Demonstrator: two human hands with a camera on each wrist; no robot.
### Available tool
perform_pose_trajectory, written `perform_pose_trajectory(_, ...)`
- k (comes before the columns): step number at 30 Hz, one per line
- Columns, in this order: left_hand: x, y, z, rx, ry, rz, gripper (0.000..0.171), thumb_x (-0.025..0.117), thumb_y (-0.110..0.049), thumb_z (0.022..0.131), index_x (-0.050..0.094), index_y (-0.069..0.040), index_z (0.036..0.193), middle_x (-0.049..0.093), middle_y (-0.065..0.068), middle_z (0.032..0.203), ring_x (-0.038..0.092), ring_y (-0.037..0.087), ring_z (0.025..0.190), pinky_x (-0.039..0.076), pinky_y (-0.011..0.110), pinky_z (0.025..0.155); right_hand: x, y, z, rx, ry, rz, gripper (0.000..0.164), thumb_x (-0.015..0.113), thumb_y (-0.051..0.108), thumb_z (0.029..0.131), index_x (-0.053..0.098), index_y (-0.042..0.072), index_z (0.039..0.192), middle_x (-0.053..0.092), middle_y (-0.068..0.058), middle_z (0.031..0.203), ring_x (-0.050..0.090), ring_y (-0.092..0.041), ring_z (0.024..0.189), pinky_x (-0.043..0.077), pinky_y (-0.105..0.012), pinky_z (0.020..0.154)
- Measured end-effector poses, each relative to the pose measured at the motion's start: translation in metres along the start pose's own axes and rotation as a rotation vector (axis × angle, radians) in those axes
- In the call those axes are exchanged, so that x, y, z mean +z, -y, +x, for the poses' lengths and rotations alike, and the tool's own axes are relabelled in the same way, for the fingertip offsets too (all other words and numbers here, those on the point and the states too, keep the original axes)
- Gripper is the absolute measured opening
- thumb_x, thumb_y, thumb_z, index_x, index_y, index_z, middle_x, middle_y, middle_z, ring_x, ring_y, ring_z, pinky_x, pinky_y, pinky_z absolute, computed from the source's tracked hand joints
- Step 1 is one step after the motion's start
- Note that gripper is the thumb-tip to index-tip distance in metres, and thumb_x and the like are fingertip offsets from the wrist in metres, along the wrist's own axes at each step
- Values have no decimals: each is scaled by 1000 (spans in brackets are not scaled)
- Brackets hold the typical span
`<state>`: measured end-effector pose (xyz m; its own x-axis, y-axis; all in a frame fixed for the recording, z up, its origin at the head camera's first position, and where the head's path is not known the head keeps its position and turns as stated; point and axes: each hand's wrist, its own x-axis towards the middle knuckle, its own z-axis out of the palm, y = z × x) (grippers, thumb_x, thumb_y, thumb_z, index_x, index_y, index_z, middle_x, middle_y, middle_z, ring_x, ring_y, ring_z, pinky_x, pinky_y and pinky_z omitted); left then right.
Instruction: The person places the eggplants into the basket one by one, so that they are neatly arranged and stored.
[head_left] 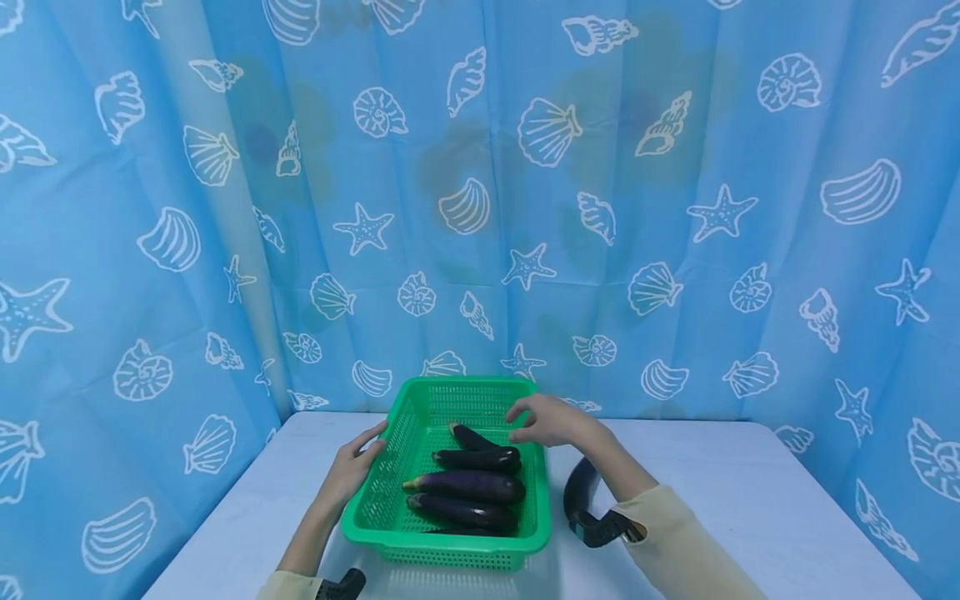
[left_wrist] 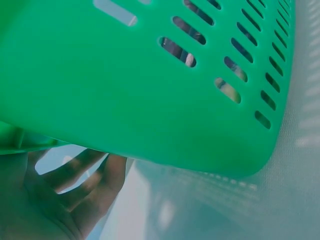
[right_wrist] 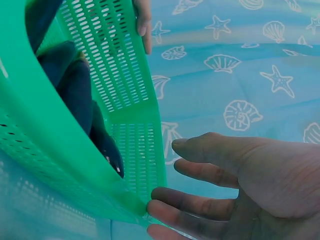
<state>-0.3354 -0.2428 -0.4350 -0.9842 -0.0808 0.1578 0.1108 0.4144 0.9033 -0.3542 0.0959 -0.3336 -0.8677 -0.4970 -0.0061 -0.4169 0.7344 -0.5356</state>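
Note:
A green plastic basket (head_left: pixel 450 543) with slotted walls stands on the table. Several dark purple eggplants (head_left: pixel 468 486) lie in it, mostly side by side. At the basket's left side is my left hand (head_left: pixel 351 471), its extended fingers touching the wall just below the rim; in the left wrist view these fingers (left_wrist: pixel 92 185) reach along the outside. My right hand (head_left: pixel 551 421) hovers at the far right corner of the rim, thumb and fingers spread with nothing between them. In the right wrist view, its lower fingertips are right at the basket's corner.
Another eggplant (head_left: pixel 577 492) rests on the table right of the basket, partly hidden by my right forearm and wrist camera. The white-covered table (head_left: pixel 720 500) ends at a blue curtain (head_left: pixel 480 208) printed with shells and starfish, which hangs behind and to both sides.

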Motion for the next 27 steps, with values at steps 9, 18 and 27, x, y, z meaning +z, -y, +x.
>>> perform_pose_trajectory(9,-1,1,-1,14,1,-1,46,48,-32,104,46,-18,148,52,22,144,64,34,117,55,38,87,0,-5,-9,-14,-21,15,30,69,23,92,68,12,120,71,-14,113,69,-28,102,57,-40,77)
perform_pose_trajectory(18,0,0,0,26,-1,8,45,47,-32,104,46,-19,148,51,21,145,62,36,118,54,43,91,0,-18,-18,2,-41,59,33,68,24,92,66,12,122,70,-14,111,69,-26,97,57,-37,73)
perform_pose_trajectory(27,0,0,-2,19,-3,0,45,47,-30,104,46,-18,147,52,21,144,64,34,116,54,41,89,1,-33,-29,16,-35,89,38,67,25,92,63,7,126,72,-13,104,69,-23,87,57,-39,73)
